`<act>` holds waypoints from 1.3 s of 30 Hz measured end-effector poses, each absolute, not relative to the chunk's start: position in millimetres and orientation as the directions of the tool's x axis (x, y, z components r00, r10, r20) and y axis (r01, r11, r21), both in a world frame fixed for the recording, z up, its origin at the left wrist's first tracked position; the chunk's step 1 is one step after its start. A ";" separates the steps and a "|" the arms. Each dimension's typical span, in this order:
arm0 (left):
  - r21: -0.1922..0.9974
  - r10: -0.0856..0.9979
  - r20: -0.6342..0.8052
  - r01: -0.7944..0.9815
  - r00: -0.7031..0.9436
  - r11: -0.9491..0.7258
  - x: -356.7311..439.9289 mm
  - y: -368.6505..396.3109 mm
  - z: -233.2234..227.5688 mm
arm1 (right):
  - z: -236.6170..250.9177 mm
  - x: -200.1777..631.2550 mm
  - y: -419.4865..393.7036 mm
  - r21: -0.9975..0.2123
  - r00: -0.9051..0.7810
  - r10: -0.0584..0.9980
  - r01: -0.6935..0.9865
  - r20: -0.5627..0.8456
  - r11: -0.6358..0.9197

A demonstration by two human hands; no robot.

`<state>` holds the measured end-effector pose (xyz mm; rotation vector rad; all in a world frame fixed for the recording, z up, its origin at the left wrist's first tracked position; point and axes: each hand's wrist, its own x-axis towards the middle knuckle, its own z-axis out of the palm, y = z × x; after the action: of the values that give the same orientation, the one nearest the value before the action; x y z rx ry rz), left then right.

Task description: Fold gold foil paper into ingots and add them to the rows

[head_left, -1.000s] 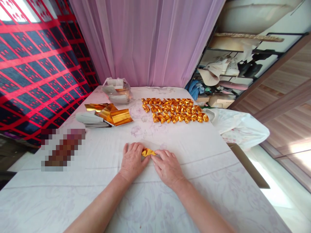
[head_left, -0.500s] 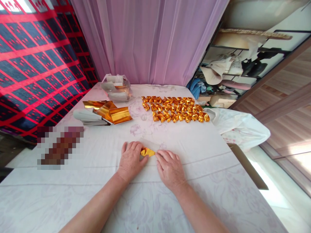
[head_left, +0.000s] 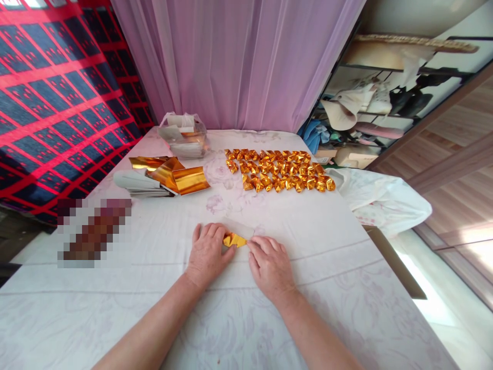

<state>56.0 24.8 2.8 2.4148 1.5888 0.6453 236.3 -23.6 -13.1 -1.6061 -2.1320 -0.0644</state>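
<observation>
A partly folded piece of gold foil paper [head_left: 235,240] lies on the table between my hands. My left hand [head_left: 210,254] is closed on its left side, thumb at the near edge and fingers over the far side. At the pointed right end, the fingertips of my right hand [head_left: 272,264] pinch the paper. Beyond my fingers, a pale translucent sheet [head_left: 241,226] lies flat. Farther back, folded gold paper ingots [head_left: 287,169] stand in several rows.
Loose gold foil sheets [head_left: 190,180] rest on a stack of pale papers [head_left: 148,186] at the back left. Behind them stands a clear plastic bag [head_left: 184,136] of papers. A white plastic bag [head_left: 391,198] lies beyond the table's right edge. Purple curtains [head_left: 239,64] hang behind.
The view has shifted slightly. My hands keep nearly the same hold on the gold foil paper, and its folded shape looks almost unchanged.
</observation>
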 end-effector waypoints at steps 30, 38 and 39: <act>0.383 0.905 0.262 0.824 0.336 -0.417 55.0 25.8 -0.8 | -9.7 234.0 -24.6 -0.195 -0.248 0.904 0.924 0.349 0.329; 0.381 0.906 0.253 0.826 0.340 -0.416 55.3 25.6 -0.3 | -12.7 237.8 -24.2 -0.210 -0.189 0.903 0.935 0.387 0.286; 0.381 0.906 0.252 0.825 0.341 -0.417 55.2 25.6 -0.1 | -12.8 237.8 -24.1 -0.207 -0.189 0.901 0.936 0.390 0.286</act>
<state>55.2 25.6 -0.1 2.4145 1.5791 0.6408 237.8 -24.1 -12.8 -1.6462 -2.1263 -0.1067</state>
